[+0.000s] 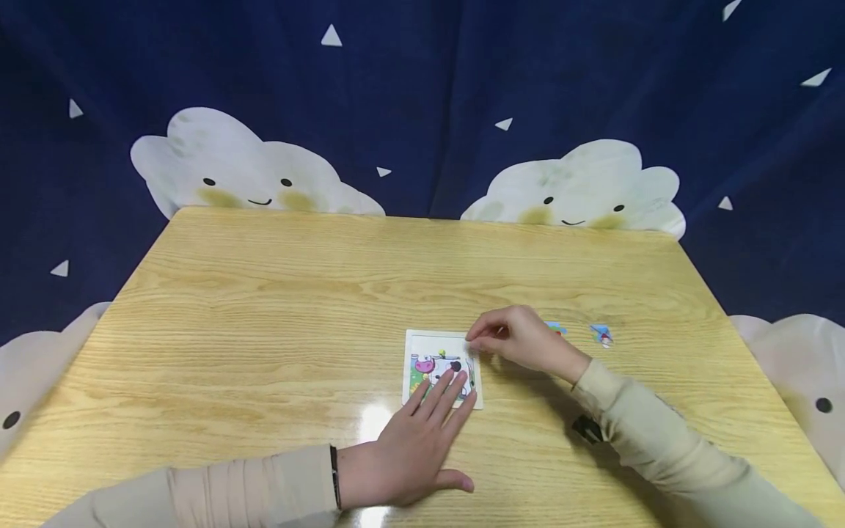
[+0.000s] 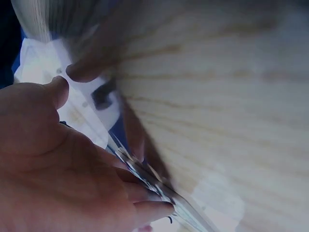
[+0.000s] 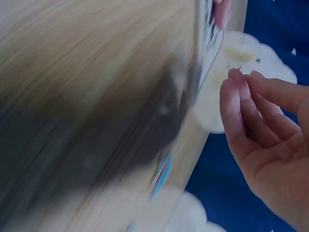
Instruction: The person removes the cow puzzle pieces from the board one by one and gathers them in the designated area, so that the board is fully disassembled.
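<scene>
Left sleeve (image 1: 251, 488) in front, left hand (image 1: 412, 451) flat on puzzle board, right hand at its far corner

Nearest: two light sleeves, counting the right sleeve (image 1: 673, 440). Dark band (image 1: 334, 477) at left wrist, one; black gadget (image 1: 587, 430) under right wrist, one

Left hand: palm down, fingers straight and slightly spread, thumb out to the side. Fingers lie over the near part of the board, gripping nothing. My read: a light press so the board doesn't skate on smooth wood

Puzzle board (image 1: 432, 342): one, white border, on the table just ahead of the left hand. Cow picture (image 1: 425, 364) in its near part, one cow, partly under the fingers; far strip looks pale and blank. Can't count the fitted pieces

Right hand: fingers bent, thumb and fingertips drawn together by the board's far right corner. Nothing visible in the pinch. Can't tell if the tips touch the border

Loose pieces: two, right of the board: one blue-and-red piece (image 1: 554, 328) partly behind the right hand, one blue piece (image 1: 601, 336) farther right. Probably parked there for easy right-hand reach

Beyond: one wooden table (image 1: 277, 308), then dark blue curtain (image 1: 422, 73) with four clouds (image 1: 581, 191), two of them cut off by the view's sides
</scene>
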